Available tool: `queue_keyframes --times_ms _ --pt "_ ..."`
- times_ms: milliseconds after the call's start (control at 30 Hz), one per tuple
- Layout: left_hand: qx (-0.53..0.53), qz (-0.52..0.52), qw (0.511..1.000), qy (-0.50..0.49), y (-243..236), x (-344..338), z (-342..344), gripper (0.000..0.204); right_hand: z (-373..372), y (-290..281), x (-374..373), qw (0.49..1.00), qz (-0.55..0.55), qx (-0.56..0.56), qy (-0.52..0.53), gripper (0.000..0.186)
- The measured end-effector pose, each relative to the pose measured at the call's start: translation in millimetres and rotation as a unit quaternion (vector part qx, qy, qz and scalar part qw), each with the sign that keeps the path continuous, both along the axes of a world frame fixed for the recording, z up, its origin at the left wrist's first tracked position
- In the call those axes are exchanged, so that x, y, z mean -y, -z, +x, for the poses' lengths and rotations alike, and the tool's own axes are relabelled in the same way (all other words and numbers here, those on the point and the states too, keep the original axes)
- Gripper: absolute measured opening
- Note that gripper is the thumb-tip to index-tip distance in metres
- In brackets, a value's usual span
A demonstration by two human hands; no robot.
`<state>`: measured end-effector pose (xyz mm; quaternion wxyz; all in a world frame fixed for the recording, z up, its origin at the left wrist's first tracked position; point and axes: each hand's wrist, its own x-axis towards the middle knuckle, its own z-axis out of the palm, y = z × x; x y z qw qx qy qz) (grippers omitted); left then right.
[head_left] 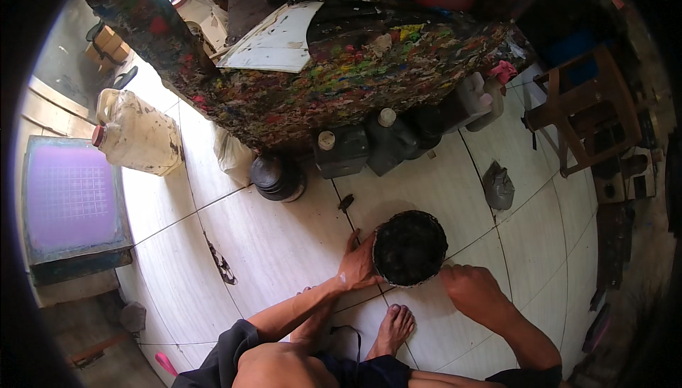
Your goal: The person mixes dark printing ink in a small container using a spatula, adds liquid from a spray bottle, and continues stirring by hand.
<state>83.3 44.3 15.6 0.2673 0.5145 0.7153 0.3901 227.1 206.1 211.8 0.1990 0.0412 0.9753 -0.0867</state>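
Round, dark container with a pale, uneven rim and black interior (pixel 409 248): standing on the white, faintly streaked tile floor (pixel 270 253), just beyond a bare foot (pixel 394 327). The spot is presumably serving reach, keeping the container low and between both hands.

Left hand (pixel 361 263): resting against the container's left side, its thumb pointing away from the rim. Fingertips are hiding behind the wall, so I cannot tell whether it is grasping or only bracing; the placement is probably steadying the container.

Right hand (pixel 472 292): clenching into a fist just beside the right rim. Cannot tell whether it is enclosing anything or touching the rim.

Surroundings: a squarish black plastic jug with a pale cap (pixel 341 152) and a squat, round black tub (pixel 277 177) are standing along the foot of the paint-crusted, multicoloured bench (pixel 355 75), probably to leave working room on the tiles. A stained, translucent jerrycan with a reddish cap (pixel 138 132) is standing farther left, beside a purple framed panel (pixel 69 182). A crumpled grey plastic bag (pixel 499 187) is lying right of the container, well apart from both hands.
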Motion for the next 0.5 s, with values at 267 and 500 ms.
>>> queue_keyframes --times_ms 267,500 --pt "-0.174 -0.075 0.980 0.067 35 -7 5 0.099 -15 44 -31 0.997 0.034 -0.062 0.027 0.009" --pt "-0.143 -0.052 0.987 0.048 32 -5 6 0.098 -8 93 -30 0.995 -0.097 0.006 -0.025 0.008"
